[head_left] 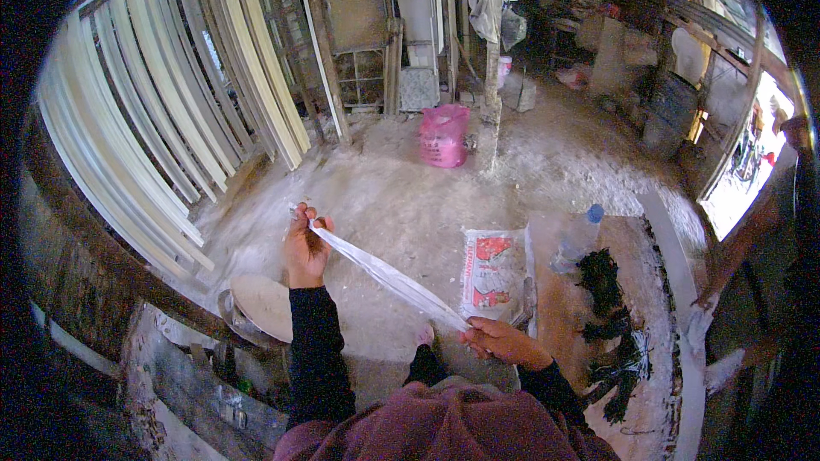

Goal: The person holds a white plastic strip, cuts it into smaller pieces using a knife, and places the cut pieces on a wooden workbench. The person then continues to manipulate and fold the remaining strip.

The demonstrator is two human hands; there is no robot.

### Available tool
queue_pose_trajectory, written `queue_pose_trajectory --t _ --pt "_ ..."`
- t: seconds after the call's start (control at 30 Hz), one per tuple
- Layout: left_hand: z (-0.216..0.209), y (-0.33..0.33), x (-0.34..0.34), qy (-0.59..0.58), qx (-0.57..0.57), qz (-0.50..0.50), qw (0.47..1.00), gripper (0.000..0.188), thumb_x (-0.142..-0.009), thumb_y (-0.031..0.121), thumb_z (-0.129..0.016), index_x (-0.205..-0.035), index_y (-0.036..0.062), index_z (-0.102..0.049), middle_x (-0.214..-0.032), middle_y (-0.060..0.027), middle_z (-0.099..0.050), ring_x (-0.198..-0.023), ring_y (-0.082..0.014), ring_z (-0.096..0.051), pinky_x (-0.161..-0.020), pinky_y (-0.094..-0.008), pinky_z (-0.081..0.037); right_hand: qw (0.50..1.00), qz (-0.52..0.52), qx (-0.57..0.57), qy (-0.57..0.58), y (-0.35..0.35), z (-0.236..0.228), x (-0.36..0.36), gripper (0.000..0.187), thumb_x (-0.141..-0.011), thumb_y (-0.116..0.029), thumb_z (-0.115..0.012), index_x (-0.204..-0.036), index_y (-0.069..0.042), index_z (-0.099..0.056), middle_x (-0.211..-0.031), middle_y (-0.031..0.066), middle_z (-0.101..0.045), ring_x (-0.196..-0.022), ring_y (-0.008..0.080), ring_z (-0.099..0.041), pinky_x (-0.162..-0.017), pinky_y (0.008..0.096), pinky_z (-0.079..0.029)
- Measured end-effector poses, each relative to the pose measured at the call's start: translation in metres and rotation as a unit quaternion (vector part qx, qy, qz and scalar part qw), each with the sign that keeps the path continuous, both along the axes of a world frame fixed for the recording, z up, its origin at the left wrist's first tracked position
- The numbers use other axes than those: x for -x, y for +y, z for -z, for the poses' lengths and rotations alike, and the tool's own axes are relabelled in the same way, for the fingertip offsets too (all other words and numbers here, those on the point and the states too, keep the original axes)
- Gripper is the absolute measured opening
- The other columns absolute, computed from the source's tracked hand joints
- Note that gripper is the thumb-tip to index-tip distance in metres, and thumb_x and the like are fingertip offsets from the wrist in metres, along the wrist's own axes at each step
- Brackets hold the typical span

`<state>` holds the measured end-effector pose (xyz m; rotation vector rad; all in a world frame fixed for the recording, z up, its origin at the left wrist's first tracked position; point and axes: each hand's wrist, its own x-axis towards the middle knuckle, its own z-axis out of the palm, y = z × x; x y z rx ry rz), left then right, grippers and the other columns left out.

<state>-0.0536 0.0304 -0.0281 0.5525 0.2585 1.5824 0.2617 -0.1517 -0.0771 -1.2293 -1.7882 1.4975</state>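
A long white strip, thin like plastic or cloth [389, 277], is stretched slantwise between my two hands. My left hand [307, 243] is raised at the upper end, its fingers closed round the strip with a short tail sticking out above. Lower and to the right, my right hand [504, 341] pinches the other end. Just beyond the right hand lies a flat white sack with red print [495, 269]. Black bundles of strands [602, 282] rest on the brown board [555, 358] to its right, beside a clear bottle with a blue cap [576, 243].
Long pale planks [162, 102] lean along the left wall. A pink bag [444, 137] stands by a post [491, 77] ahead. Near my left forearm is a round-topped stool [260, 307]. A dark barrel [669, 124] stands near the bright doorway [752, 162] at right.
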Motion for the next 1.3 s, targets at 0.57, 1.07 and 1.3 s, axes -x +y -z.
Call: queue_pose_trajectory --t 0.57,1.07,1.3 --pt "0.016 0.004 -0.006 -0.096 0.019 0.071 0.993 0.015 -0.088 0.02 -0.047 -0.092 0.0052 -0.049 -0.071 -0.0017 -0.048 -0.055 -0.0144 -0.047 -0.067 -0.0345 -0.05 0.996 0.034 -0.013 -0.078 -0.012 0.018 -0.018 0.033 -0.091 -0.03 -0.041 -0.105 -0.001 -0.048 -0.087 0.0065 -0.054 -0.083 0.015 -0.049 -0.075 0.0306 -0.04" --pt "0.006 -0.028 -0.036 -0.047 0.094 -0.023 0.994 0.015 -0.089 0.024 -0.045 -0.088 0.0093 -0.048 -0.062 0.0017 -0.044 -0.05 -0.0095 -0.042 -0.061 -0.03 -0.048 0.959 0.179 0.084 0.205 -0.028 0.019 -0.031 0.033 -0.09 -0.03 -0.043 -0.109 -0.004 -0.049 -0.075 0.0018 -0.054 -0.062 0.0104 -0.051 -0.055 0.0246 -0.043" --pt "-0.018 -0.064 -0.05 0.158 0.017 0.126 0.979 0.019 -0.088 0.031 -0.048 -0.083 0.0128 -0.047 -0.058 0.0058 -0.035 -0.044 -0.0043 -0.029 -0.039 -0.0188 -0.026 0.98 0.042 -0.053 -0.189 -0.012 -0.007 -0.06 0.033 -0.089 -0.034 -0.042 -0.095 -0.006 -0.056 -0.075 0.005 -0.056 -0.064 0.0176 -0.054 -0.061 0.0326 -0.045"
